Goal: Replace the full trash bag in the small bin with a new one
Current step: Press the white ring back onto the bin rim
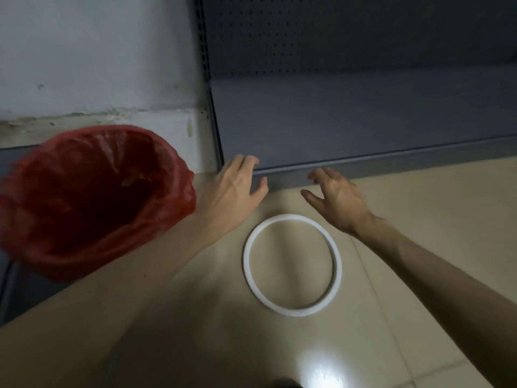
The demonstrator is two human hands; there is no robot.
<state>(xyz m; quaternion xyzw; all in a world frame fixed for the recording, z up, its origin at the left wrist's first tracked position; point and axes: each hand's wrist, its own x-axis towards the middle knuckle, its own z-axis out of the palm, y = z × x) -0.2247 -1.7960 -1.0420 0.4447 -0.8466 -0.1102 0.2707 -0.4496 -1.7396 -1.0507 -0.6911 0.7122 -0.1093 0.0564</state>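
Observation:
A red trash bag (92, 197) lines the small bin at the left, its mouth folded over the rim; the bin itself is hidden under the plastic. Some rubbish shows dimly inside. A white plastic ring (292, 264) lies flat on the beige floor tiles, to the right of the bin. My left hand (237, 186) reaches past the bin's right side, fingers spread, fingertips on the front edge of the grey shelf base. My right hand (335, 200) hovers open just beyond the ring, holding nothing.
A grey metal shelving unit (363, 113) with a pegboard back fills the upper right, its base edge running along the floor. A stained white wall (98, 65) stands behind the bin. Beige tiled floor (433, 205) stretches to the right and front.

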